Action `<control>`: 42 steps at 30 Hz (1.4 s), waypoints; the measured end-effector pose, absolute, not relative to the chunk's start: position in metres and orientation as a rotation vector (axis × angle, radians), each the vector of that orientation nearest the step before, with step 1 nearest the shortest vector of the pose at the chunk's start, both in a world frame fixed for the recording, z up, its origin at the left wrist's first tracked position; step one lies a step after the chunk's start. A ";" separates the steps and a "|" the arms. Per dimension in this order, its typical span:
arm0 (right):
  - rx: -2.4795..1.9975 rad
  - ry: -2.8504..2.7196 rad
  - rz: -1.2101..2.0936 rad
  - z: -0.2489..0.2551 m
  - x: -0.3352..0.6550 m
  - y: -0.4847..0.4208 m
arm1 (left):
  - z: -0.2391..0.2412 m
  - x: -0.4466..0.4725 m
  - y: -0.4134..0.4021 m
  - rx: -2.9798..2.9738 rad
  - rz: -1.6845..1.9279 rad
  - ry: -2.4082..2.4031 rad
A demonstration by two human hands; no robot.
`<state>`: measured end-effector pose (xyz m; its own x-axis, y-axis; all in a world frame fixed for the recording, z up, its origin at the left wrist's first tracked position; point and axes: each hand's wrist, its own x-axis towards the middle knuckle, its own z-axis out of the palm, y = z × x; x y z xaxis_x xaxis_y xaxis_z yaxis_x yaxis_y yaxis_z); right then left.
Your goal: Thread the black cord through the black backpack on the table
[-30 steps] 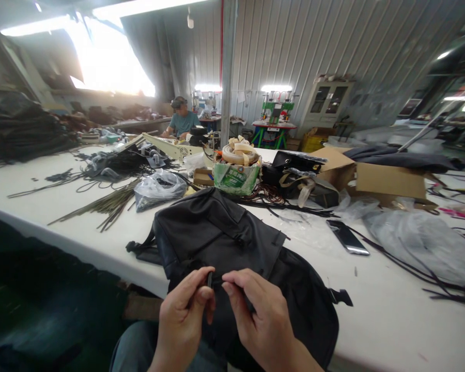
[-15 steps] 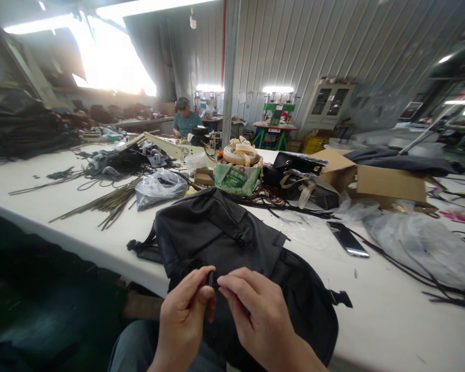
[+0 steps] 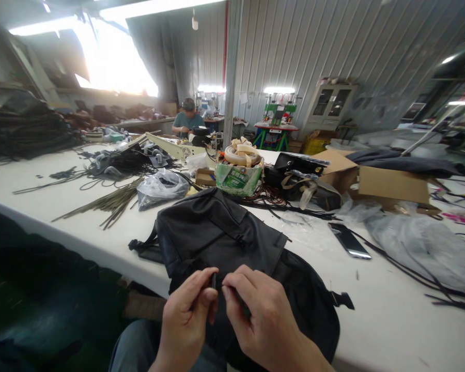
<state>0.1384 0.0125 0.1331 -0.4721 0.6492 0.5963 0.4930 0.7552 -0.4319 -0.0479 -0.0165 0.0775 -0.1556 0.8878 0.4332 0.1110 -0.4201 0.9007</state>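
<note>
A black backpack (image 3: 220, 232) lies on the white table (image 3: 391, 320), its lower part hanging over the near edge toward my lap. My left hand (image 3: 184, 320) pinches a small black zipper pull (image 3: 213, 280) at the bag's near edge between thumb and forefinger. My right hand (image 3: 265, 320) is close beside it, its fingertips pinching the black fabric or strap right next to the pull. Both hands almost touch each other.
A phone (image 3: 349, 240) lies right of the bag. Behind are a clear plastic bag (image 3: 161, 187), a green box of tape rolls (image 3: 238, 175), cardboard boxes (image 3: 387, 183), black straps (image 3: 112, 201) and cords. Another person (image 3: 186, 121) works at a far table.
My right fingertips have closed in against the left hand's pull. The view has shifted slightly; the bag has stayed in place.
</note>
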 end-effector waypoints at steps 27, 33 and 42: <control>-0.751 -2.282 0.072 0.131 0.144 0.019 | 0.070 -0.043 -0.014 1.541 1.677 1.183; -0.739 -2.305 0.077 0.131 0.142 0.021 | 0.069 -0.044 -0.015 1.545 1.686 1.179; -0.769 -2.390 0.068 0.136 0.143 0.021 | 0.067 -0.046 -0.015 1.665 1.669 1.207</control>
<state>0.1430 0.0215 0.1357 -0.6384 0.5424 0.5461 0.5107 0.8293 -0.2268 -0.0456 -0.0152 0.0670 -0.1378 0.8371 0.5294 0.2408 -0.4901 0.8377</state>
